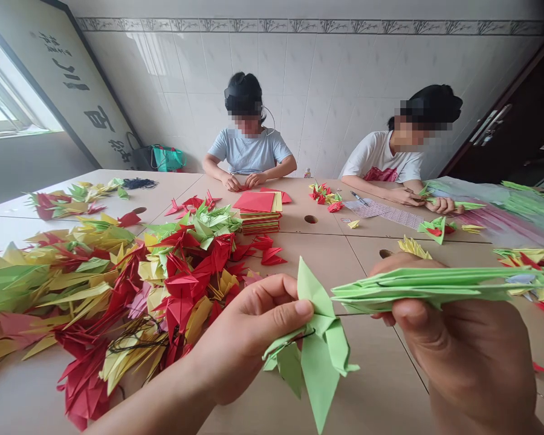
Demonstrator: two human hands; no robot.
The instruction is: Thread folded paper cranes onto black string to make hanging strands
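Note:
Between the thumb and fingers of my left hand (254, 332) is a green origami crane (321, 356), its wings spread and a short dark tie showing by my thumb. More green folded paper lies behind it, partly hidden by the fingers. My right hand (471, 350) grips a flat bundle of folded green paper cranes (417, 284), its pointed end toward the crane. A thin dark line shows along this bundle. The two green pieces are close together but apart, both held above the table.
A large heap of red, yellow and green paper cranes (176, 284) covers the left side. Beyond it stands a stack of square paper (260, 211). Two people (249, 151) sit across the table (372, 344), one handling green paper. A pen (359, 198) lies on printed sheets (390, 214).

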